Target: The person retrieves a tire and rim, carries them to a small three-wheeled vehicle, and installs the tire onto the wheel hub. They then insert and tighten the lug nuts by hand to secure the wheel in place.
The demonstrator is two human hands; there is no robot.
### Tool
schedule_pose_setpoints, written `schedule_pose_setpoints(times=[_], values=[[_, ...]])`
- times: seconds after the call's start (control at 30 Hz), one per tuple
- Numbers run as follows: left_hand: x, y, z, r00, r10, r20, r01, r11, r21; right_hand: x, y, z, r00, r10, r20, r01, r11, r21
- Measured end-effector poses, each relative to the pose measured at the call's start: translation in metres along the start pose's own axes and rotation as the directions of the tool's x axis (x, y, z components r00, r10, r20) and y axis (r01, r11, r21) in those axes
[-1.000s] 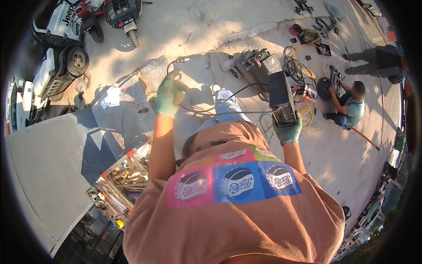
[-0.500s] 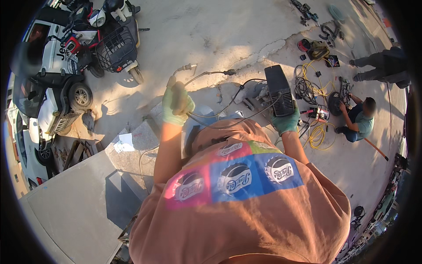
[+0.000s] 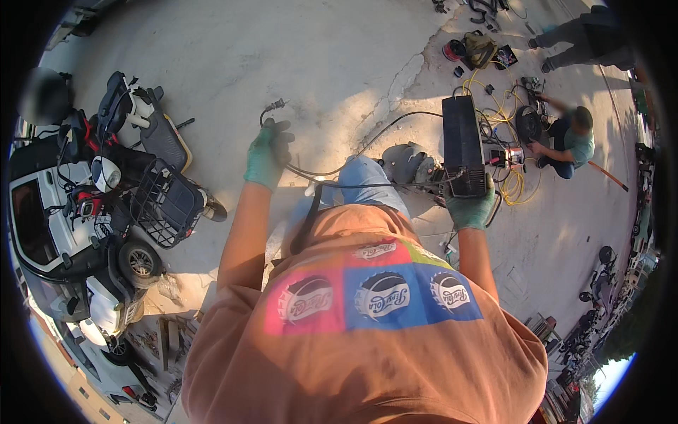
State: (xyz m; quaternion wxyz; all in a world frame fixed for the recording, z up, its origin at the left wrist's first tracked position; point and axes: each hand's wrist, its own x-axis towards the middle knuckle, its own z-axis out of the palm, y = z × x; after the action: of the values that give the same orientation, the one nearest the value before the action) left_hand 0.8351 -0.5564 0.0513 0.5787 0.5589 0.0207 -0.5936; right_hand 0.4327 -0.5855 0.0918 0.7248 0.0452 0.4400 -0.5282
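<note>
My left hand (image 3: 270, 152), in a green glove, is closed around dark cable. A plug (image 3: 275, 106) on a short length of cord sticks up past its fingers. My right hand (image 3: 472, 208), gloved in green too, grips the lower end of a long black charger (image 3: 462, 145) with a vented casing. Two strands of cable (image 3: 339, 186) run between the charger and my left hand, one sagging straight across and one arching higher. My fingers behind the charger are hidden.
At left stand scooters, one with a black basket (image 3: 168, 205), beside a white vehicle (image 3: 42, 226). A person (image 3: 575, 141) crouches at right by a wheel (image 3: 528, 125) and yellow hoses or cords (image 3: 521, 185). Another person (image 3: 590, 39) stands behind. A cracked concrete floor (image 3: 318, 63) lies ahead.
My view has turned and the grey slab at left has left it. Both hands still hold the cable and charger. The loose connector that dangled between them no longer shows.
</note>
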Motion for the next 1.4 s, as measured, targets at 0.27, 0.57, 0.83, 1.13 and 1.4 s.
schedule_pose_setpoints(times=[0.27,0.57,0.83,1.13,1.4], values=[[0.106,0.04,0.049,0.969,0.022,-0.245,0.031,0.977,0.211,0.16,-0.008,0.074,0.997,0.068,-0.037,-0.062,0.989,0.133],[0.201,0.095,0.154,0.984,-0.05,-0.169,0.107,0.933,0.344,0.234,-0.065,0.17,0.962,0.231,0.144,-0.25,0.959,0.131],[0.278,0.149,0.249,0.995,-0.096,0.033,0.076,0.916,0.394,0.317,-0.093,0.194,0.915,0.168,0.367,-0.205,0.977,0.064],[0.387,0.229,0.432,0.69,-0.072,0.72,-0.06,0.986,0.156,0.375,-0.167,0.367,0.84,-0.061,0.539,0.386,0.765,-0.515],[0.475,0.304,0.568,0.506,-0.084,0.858,-0.486,0.794,0.364,0.447,-0.194,0.474,0.866,-0.216,0.45,0.488,0.552,-0.676]])
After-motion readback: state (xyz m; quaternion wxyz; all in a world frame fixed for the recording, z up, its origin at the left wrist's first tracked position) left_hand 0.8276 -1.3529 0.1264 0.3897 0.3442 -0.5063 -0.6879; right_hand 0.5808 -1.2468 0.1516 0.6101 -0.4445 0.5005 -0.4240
